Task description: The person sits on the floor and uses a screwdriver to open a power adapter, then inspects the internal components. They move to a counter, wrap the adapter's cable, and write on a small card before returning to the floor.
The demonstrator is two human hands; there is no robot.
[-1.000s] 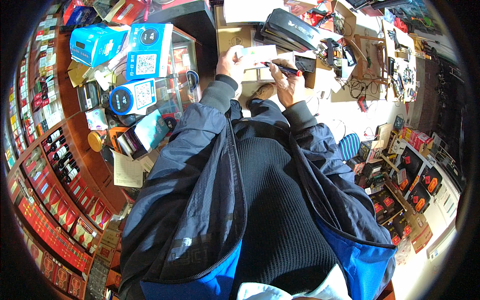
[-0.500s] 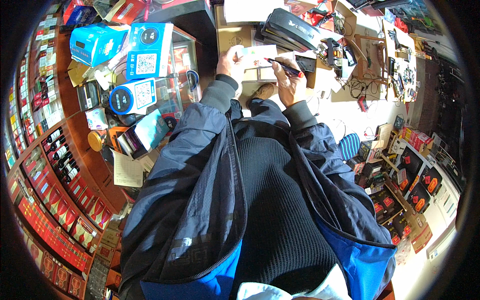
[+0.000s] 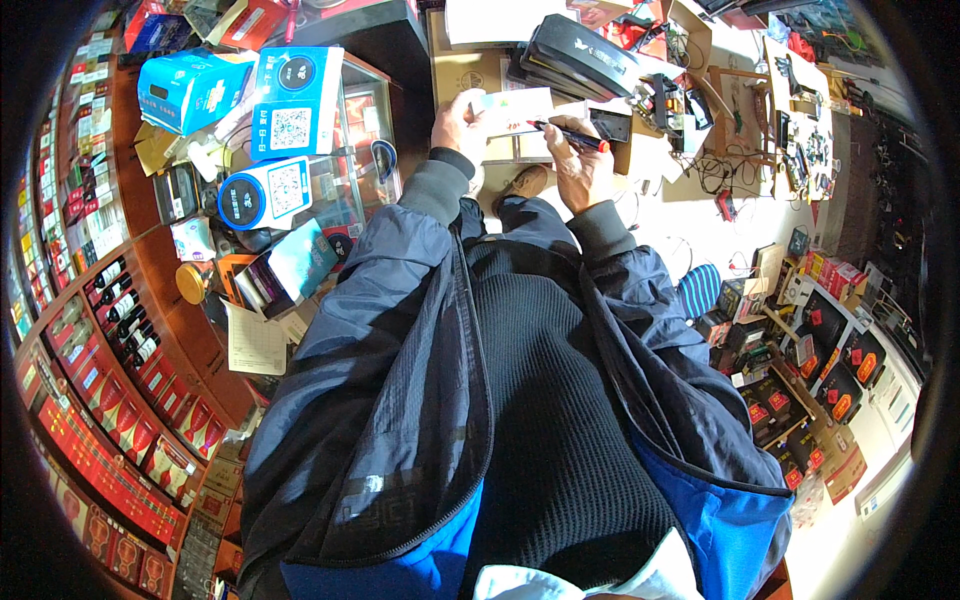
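My left hand (image 3: 459, 130) is closed on the left end of a small flat white card or packet (image 3: 512, 103), which carries a little green and some red marks. Between the fingers of my right hand (image 3: 582, 172) is a dark marker pen (image 3: 574, 134) with red at both ends. Its red tip points left and meets or nearly meets the card's lower right part; actual contact is too small to make out. Both hands are held out in front of my body, above a cardboard box (image 3: 452, 82).
Left of me stands a glass counter (image 3: 352, 150) with blue code signs (image 3: 292, 128) and papers. A long black case (image 3: 583, 55) lies beyond my hands. At right are cables (image 3: 725, 175) and a wooden stool (image 3: 738, 110). Shelves of bottles and red boxes (image 3: 110, 440) line the far left.
The card and the pen have shifted very slightly, and the pen's tip sits a little lower on the card. Both hands keep their grip.
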